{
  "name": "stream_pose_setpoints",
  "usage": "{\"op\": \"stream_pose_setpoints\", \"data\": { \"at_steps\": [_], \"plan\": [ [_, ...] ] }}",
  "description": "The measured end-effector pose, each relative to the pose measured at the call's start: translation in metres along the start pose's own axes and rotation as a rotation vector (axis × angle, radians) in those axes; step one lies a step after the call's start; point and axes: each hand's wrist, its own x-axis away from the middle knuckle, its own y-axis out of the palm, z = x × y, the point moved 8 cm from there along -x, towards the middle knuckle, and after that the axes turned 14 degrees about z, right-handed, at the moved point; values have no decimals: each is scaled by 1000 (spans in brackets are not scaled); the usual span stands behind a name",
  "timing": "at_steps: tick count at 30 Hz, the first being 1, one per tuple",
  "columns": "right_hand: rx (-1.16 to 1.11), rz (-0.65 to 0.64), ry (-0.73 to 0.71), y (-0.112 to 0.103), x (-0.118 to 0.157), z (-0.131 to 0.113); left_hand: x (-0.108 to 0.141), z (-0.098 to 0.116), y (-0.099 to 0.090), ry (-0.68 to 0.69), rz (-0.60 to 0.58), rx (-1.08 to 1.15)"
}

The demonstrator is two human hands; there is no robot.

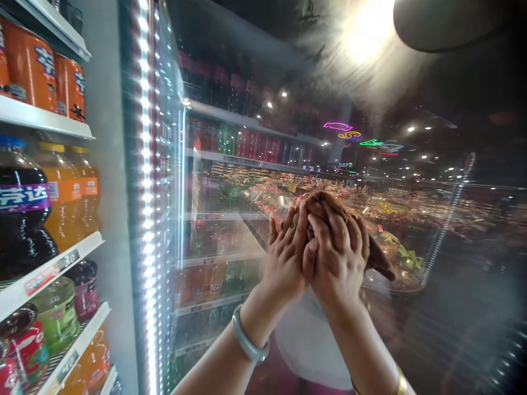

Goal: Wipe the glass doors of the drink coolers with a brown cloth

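Observation:
Side by side, both my hands press a bunched brown cloth [379, 259] against the glass door [457, 323] of a drinks cooler. My left hand [286, 255], with a pale bangle [249, 336] at its wrist, lies over the cloth's left part, fingers bent. My right hand [340, 249] covers the middle and right of it, fingers curled down on the fabric. A loose corner of cloth sticks out to the right. Most of the cloth's underside is hidden by my fingers.
At the left, cooler shelves [61, 262] carry orange cans [71, 88], a dark soda bottle [22, 214] and orange soda bottles [88, 192]. A bright LED strip [145, 164] runs down the cooler's edge. Shelves, produce and neon signs show in or through the glass.

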Motion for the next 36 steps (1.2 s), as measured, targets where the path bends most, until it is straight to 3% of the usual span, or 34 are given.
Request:
{"op": "stream_pose_setpoints", "data": {
  "at_steps": [3, 7, 10, 12, 16, 19, 21, 24, 28, 32, 34, 36],
  "plan": [
    [18, 6, 54, 9, -12, -3, -17, -4, -3, -23, -7, -13],
    [-49, -64, 2, -1, 7, -6, 5, 0, -3, -14, -21, -3],
    [-79, -140, -13, -25, 29, 17, 22, 24, 7, 37, -66, 26],
    [-56, -150, -10, -41, 32, 41, 18, 48, 17, 103, -107, 57],
    [50, 78, 80, -57, 2, 78, -17, 75, 35, 139, -182, 87],
    [112, 157, 109, -44, -17, 74, -34, 68, 34, 87, -146, 93],
    [103, 146, 82, -37, -14, 61, -28, 58, 30, 53, -114, 86],
    [82, 119, 41, -44, 13, 52, 1, 56, 29, 33, -110, 75],
    [91, 153, 46, -76, 49, 78, 25, 93, 48, 115, -209, 76],
    [135, 282, 173, -86, 26, 117, -7, 125, 63, 143, -206, 116],
    [158, 297, 186, -77, 3, 117, -28, 122, 60, 94, -170, 142],
    [150, 243, 122, -64, -11, 103, -36, 111, 50, 44, -120, 155]
  ]
}}
